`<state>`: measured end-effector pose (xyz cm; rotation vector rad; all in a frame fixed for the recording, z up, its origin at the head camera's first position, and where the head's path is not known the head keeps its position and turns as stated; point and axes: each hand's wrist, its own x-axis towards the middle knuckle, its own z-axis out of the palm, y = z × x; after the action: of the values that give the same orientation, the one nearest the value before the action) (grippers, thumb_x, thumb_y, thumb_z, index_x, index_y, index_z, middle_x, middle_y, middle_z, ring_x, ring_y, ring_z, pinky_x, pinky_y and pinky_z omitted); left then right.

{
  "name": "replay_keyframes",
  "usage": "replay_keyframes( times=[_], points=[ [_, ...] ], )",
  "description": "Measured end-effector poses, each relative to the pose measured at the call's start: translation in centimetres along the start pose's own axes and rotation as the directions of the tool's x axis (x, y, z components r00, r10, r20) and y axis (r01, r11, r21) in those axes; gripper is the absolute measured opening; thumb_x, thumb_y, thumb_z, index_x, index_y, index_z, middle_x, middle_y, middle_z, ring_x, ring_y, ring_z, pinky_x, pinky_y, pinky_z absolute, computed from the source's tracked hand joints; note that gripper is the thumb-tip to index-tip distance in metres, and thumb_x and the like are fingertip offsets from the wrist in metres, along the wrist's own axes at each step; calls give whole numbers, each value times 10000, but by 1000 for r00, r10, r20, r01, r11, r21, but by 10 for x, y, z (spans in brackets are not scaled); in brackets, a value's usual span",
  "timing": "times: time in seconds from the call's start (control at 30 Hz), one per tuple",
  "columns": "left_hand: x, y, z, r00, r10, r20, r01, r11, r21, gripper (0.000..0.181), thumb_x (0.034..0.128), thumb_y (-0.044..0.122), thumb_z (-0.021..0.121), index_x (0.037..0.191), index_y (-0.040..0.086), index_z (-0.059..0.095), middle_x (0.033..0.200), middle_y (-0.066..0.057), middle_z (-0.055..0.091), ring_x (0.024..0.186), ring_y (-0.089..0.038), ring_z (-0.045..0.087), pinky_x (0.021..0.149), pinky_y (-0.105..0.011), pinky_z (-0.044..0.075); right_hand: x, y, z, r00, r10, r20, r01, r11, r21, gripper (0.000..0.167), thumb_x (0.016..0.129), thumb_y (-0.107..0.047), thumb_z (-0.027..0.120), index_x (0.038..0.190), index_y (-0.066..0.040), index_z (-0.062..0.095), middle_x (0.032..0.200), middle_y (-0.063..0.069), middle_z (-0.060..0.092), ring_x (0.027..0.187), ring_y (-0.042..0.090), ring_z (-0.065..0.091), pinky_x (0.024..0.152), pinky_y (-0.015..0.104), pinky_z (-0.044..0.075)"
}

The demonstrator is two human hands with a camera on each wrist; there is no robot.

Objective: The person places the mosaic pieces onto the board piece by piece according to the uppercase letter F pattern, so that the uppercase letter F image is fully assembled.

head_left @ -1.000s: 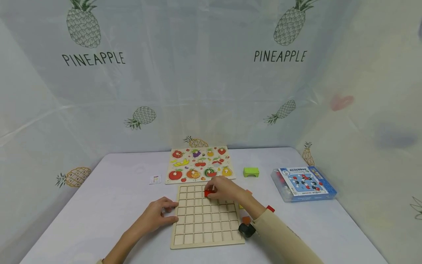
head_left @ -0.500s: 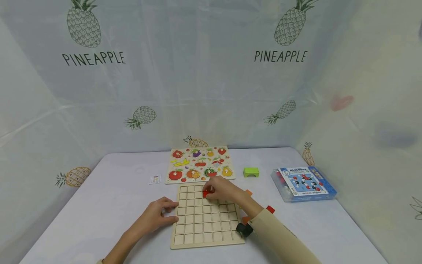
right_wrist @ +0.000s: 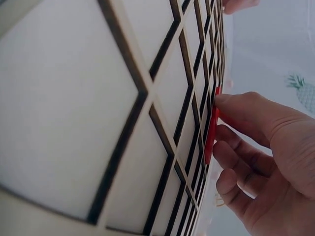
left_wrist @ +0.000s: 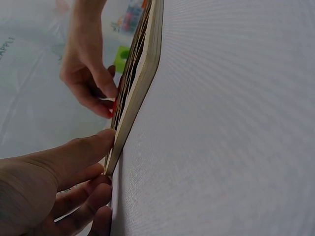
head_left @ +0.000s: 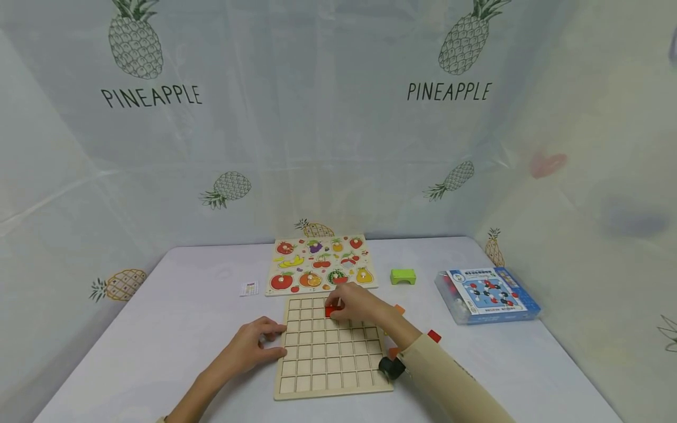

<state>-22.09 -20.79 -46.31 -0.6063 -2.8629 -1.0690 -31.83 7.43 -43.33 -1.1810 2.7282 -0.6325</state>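
At the far end of the grid board point(head_left: 333, 395), near its middle columns, our right hand point(head_left: 355, 304) pinches the red tile point(head_left: 331, 311) between thumb and fingers. The other fingers of that hand curl in behind, as the right wrist view shows. Our left hand point(head_left: 252, 345) rests at the board's left edge, thumb and forefinger spread apart, both touching the wood and gripping nothing.

We judge the step in hand to be bedding the tile in a cell. Our fingertips cover part of it, and the right wrist view gives it almost edge-on, so we cannot tell whether it lies fully between the ridges. To do this well, we should line its sides up with the thin ridges before bearing down, then press evenly over its top; a corner caught on a ridge would leave it tilted. We should loosen the pinch only once it lies flat, lest the fingertips drag it out. Light pressure from the left hand ought to keep the board from sliding. Our right forearm passes close to the orange blocks point(head_left: 399, 309), so we had best lift the sleeve clear of them.
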Motion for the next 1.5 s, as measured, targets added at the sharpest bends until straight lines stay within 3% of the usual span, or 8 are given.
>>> replay_keyframes(
  times=[0.23,0.5,0.77,0.9,1.07,1.23,1.5],
  points=[
    [0,0,1,1000,2,1,-2,1000,-9,479,772,311,826,1175,79,710,1008,-1,636,848,-114,531,622,-174,437,-11,-1,-9,1000,8,-23,-8,1000,4,201,881,-191,737,1066,-113,735,986,12,703,826,97,613,721,208,487],
    [-1,-1,0,1000,3,4,-3,1000,0,496,765,322,831,1174,70,709,1010,-11,642,846,-115,535,622,-177,435,-38,8,-23,996,75,-38,-75,997,15,199,889,-199,725,1076,-130,736,994,-4,674,840,139,596,720,222,478],
    [-1,-3,1,1000,9,4,-9,1000,-4,496,762,329,833,1171,75,712,1013,-3,639,842,-108,539,619,-175,431,-77,21,-39,989,138,-58,-137,990,18,206,884,-171,722,1082,-114,733,1011,9,669,835,195,590,689,217,473],
    [0,-4,2,1000,2,1,-2,1000,10,498,762,339,831,1175,87,712,1014,13,640,846,-96,535,624,-173,431,-98,32,-42,981,182,-62,-181,983,13,204,876,-171,728,1077,-138,735,956,-32,640,807,144,561,670,187,477],
    [2,-3,1,1000,11,2,-11,1000,2,499,764,333,830,1178,82,709,1019,7,641,852,-112,538,622,-179,430,-128,46,-47,985,154,-82,-155,988,-1,179,868,-210,745,1037,-151,743,890,-48,636,778,116,555,669,191,471],
    [1,-2,1,1000,11,10,-11,1000,-1,499,774,341,821,1187,87,706,1017,11,637,856,-115,537,628,-178,431,-154,58,-50,976,202,-84,-205,979,-21,173,867,-232,740,1025,-162,748,908,-67,642,756,71,527,635,189,453],
    [-1,-3,0,1000,20,0,-20,1000,-10,496,772,329,825,1179,71,706,1011,-1,640,854,-111,540,630,-178,435,-176,68,-54,966,252,-63,-254,967,-32,305,817,-326,784,1053,-138,742,895,-62,641,730,68,505,606,181,434]
  ],
)
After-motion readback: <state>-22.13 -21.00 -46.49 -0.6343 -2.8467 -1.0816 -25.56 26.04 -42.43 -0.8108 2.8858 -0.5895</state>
